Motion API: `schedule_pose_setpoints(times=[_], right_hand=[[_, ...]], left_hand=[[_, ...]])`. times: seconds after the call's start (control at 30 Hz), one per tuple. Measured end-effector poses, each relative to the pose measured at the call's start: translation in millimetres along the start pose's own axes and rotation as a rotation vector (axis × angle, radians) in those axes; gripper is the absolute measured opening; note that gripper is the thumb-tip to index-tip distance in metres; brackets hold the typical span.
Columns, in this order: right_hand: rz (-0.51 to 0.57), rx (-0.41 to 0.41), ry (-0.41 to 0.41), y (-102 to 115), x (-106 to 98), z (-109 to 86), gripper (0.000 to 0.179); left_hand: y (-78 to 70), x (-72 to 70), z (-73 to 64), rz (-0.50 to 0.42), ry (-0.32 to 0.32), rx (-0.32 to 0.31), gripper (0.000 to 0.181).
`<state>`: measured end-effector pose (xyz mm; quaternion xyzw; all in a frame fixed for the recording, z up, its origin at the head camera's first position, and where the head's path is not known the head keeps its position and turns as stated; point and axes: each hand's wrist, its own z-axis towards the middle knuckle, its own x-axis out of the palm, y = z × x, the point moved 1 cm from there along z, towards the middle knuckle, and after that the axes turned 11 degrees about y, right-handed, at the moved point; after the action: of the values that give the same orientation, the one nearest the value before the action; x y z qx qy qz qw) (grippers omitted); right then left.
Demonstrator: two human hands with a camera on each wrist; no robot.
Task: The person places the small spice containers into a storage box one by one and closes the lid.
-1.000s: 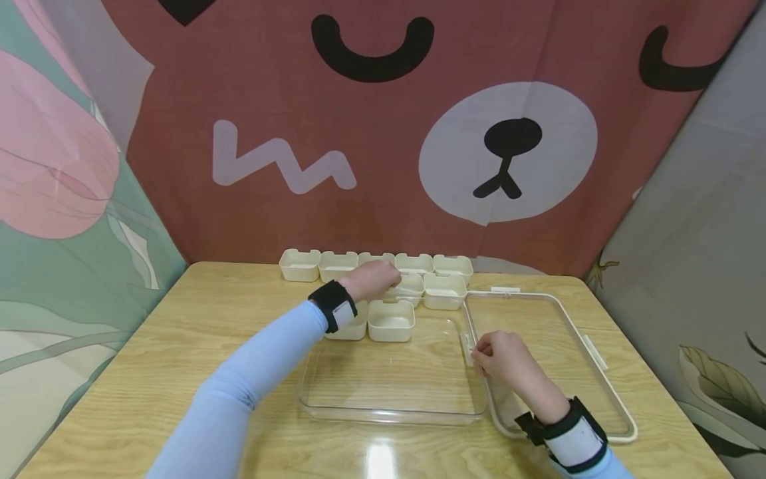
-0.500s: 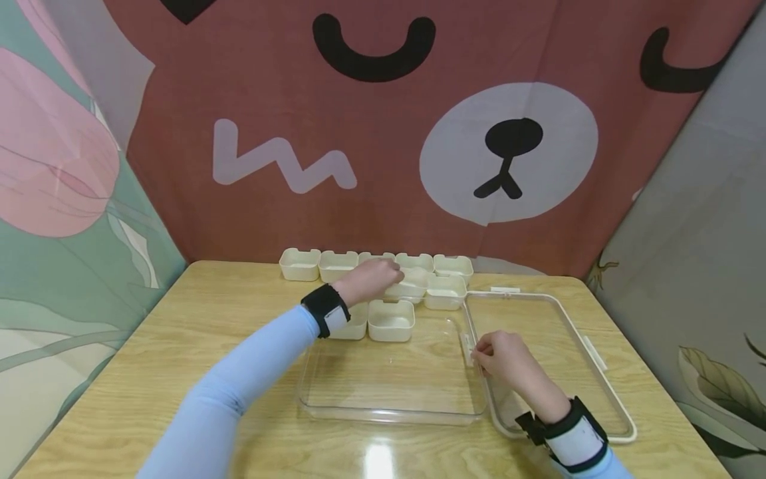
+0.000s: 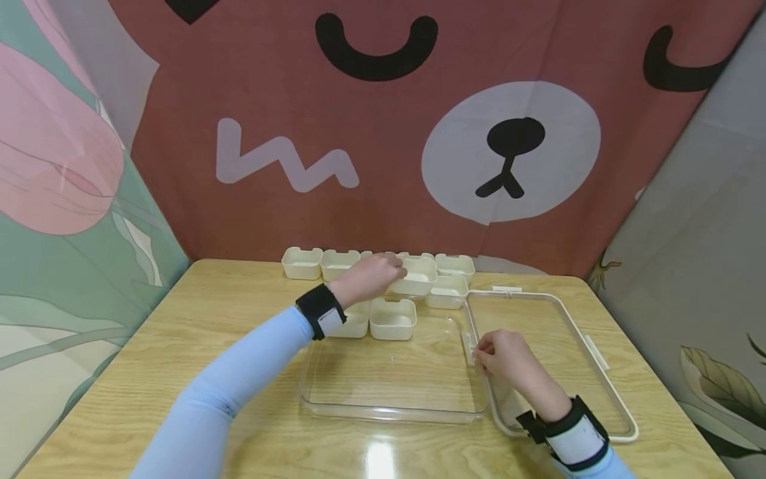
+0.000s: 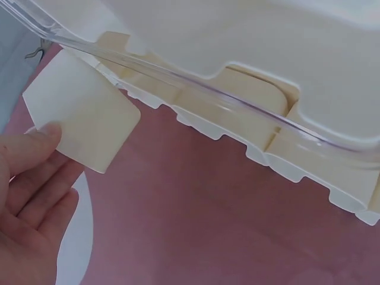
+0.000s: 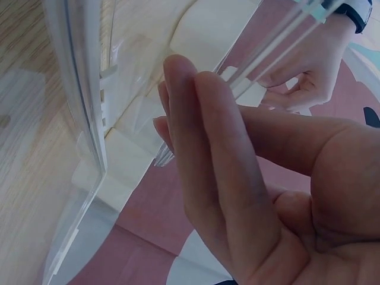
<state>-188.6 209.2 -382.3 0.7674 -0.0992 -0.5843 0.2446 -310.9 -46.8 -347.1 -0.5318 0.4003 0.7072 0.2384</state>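
Note:
My left hand [image 3: 368, 276] pinches a small cream-coloured plastic box [image 3: 417, 274] by one side, thumb [image 4: 50, 130] on its outside. This little box is held up over the far right part of a large clear plastic box [image 3: 391, 414]. Two more cream boxes [image 3: 391, 320] sit at the clear box's back left, one partly behind my left wrist. My right hand [image 3: 509, 362] grips the right wall of the clear box, fingers curled; the fingertips [image 5: 180, 68] cover the exact contact. Another cream box [image 3: 447, 293] stands in front of the back row.
A row of cream boxes [image 3: 302, 264] lines the table's back edge, against a brown cloth with a bear face [image 3: 509, 153]. To the right of the clear box lies a clear lid with a white rim [image 3: 619, 437] and side latches. Wood-grain table [image 3: 197, 332] surrounds everything.
My left hand has lifted the cream box up from its spot among the others and shifted slightly right with it. The right hand has stayed where it was.

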Motion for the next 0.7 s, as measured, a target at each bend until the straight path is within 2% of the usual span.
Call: schedule_pose_setpoints(times=[0.17,0.37,0.7], right_hand=[[0.018,-0.005,-0.001,1,0,-0.8,0.01],[0.039,-0.022,-0.006,2,-1,-2.7,0.01],[0.043,-0.012,0.001,2,0,-1.8,0.01]], left_hand=[[-4.5,-6.7,-3.0,-0.006,-0.026,0.024,0.026],[-11.0,-11.5,-3.2,0.029,-0.046,0.054,0.023],[-24.5,-10.5,-1.3,0.032,-0.114,0.089,0.023]])
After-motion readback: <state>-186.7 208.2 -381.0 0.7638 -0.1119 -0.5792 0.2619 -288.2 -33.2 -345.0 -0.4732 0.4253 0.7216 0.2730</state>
